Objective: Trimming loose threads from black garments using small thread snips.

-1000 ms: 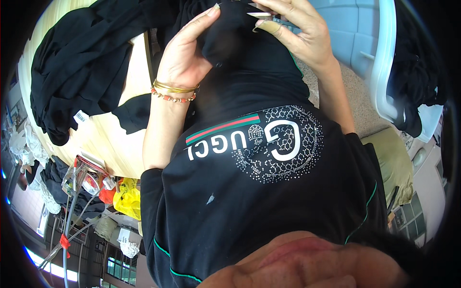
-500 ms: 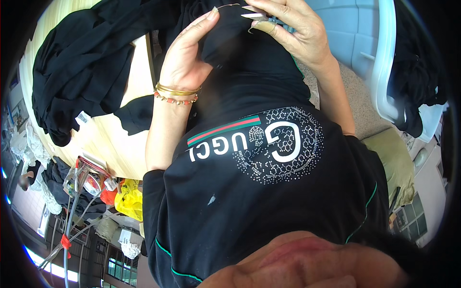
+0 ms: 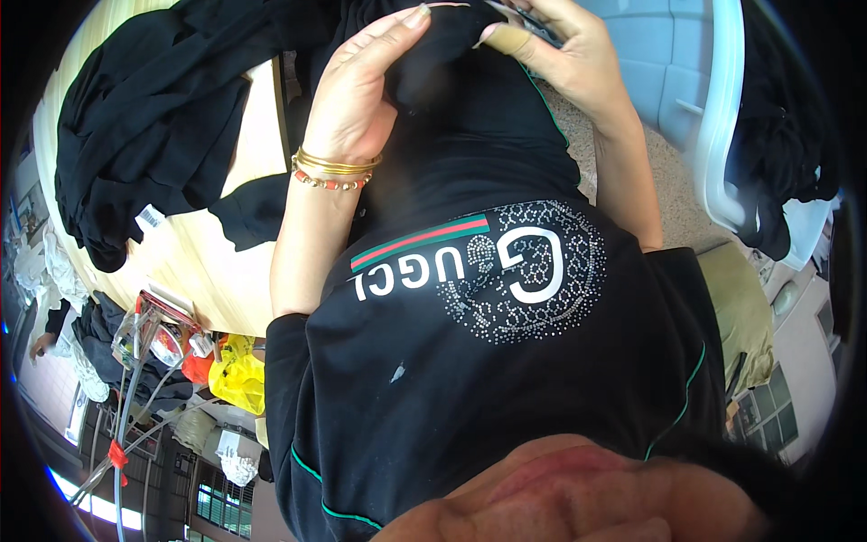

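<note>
Near the top edge, my left hand (image 3: 357,95) is closed, its thumb pressed at black cloth (image 3: 442,54) that hangs down over my lap. Gold bangles and a beaded bracelet circle that wrist. Across from it, my right hand (image 3: 582,72) is closed around small thread snips (image 3: 542,29), the metal partly covered by the fingers. A tan wrap covers the right thumb. The snips' tips lie close to the cloth, a short way from the left thumb. The upper frame edge cuts off some fingers of both hands.
On the pale wooden table (image 3: 194,271) at left lies a heap of black garments (image 3: 153,117), one with a white tag. A light blue plastic tub (image 3: 718,172) stands at right, black cloth (image 3: 781,154) beyond it. A yellow bag (image 3: 239,375) is at lower left.
My left hand has moved slightly up and to the right. The snips have turned in my right hand, and their blades show less than before.
</note>
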